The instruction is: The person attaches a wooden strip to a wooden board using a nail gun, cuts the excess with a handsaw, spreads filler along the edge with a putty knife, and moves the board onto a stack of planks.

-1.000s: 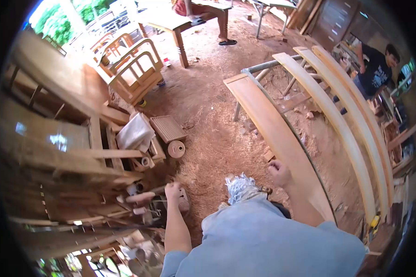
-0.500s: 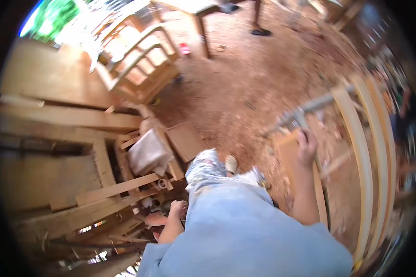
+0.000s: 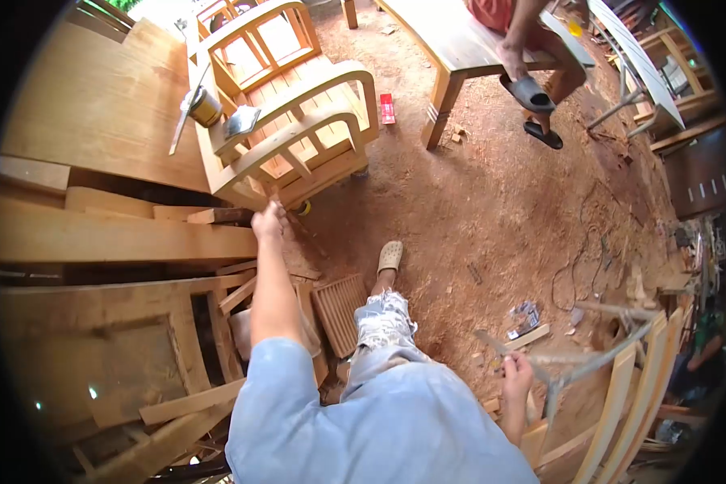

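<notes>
My left hand (image 3: 269, 221) reaches forward to the near lower corner of a wooden slatted armchair (image 3: 298, 173). Its fingers are curled; whether they grip the chair or something small is hidden. On the chair's near arm sit a can (image 3: 203, 108) with a stick across it and a flat grey-topped object (image 3: 242, 121). Low on the right, my right hand (image 3: 518, 375) is closed around a thin grey blade-like tool (image 3: 490, 342), which points up and to the left. Beside that hand stands a metal pipe frame (image 3: 597, 367) with curved wooden slats (image 3: 641, 395).
Wooden boards and panels (image 3: 121, 234) are stacked along the left. A ribbed wooden piece (image 3: 340, 315) lies by my leg. Ahead, a person's sandalled feet (image 3: 532, 97) hang by a wooden table (image 3: 427, 40). A red box (image 3: 388, 109) and a cable (image 3: 577, 266) lie on the dusty floor.
My left hand has swung from beside my body forward to the armchair. My right hand is lower in view, with the grey tool now showing. The armchair appears closer, and the seated person has come into view.
</notes>
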`<state>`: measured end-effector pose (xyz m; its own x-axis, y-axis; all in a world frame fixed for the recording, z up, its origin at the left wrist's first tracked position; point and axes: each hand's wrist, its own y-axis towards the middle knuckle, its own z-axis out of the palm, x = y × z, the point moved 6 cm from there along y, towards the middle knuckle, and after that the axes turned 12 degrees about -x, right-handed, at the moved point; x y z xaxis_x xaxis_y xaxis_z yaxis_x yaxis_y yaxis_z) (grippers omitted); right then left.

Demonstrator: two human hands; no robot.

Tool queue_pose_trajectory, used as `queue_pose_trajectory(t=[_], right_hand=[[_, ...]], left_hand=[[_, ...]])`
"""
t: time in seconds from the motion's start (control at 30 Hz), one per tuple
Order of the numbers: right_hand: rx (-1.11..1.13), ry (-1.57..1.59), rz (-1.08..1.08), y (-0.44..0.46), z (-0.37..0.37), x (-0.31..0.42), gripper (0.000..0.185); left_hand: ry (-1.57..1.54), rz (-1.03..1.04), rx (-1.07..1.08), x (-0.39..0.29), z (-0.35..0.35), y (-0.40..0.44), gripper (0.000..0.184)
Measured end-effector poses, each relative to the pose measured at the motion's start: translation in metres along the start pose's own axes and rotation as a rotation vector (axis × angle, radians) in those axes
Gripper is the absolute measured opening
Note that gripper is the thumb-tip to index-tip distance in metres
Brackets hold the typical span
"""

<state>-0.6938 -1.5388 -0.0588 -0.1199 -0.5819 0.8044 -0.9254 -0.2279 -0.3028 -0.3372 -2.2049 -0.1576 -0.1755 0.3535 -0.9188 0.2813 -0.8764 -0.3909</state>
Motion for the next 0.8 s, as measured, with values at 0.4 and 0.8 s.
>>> queue_pose_trajectory(t=[0.4, 0.8], right_hand=[[0.178, -0.136, 0.306, 0.113, 0.100, 0.098, 0.027], [0.008, -0.204, 0.369, 0.079, 0.090, -0.023, 0.017]], left_hand=[[1.368, 0.276, -0.408, -0.181, 0.117, 0.196, 0.088], [0.986, 0.468, 0.822, -0.137, 0.103, 0.105, 0.048]])
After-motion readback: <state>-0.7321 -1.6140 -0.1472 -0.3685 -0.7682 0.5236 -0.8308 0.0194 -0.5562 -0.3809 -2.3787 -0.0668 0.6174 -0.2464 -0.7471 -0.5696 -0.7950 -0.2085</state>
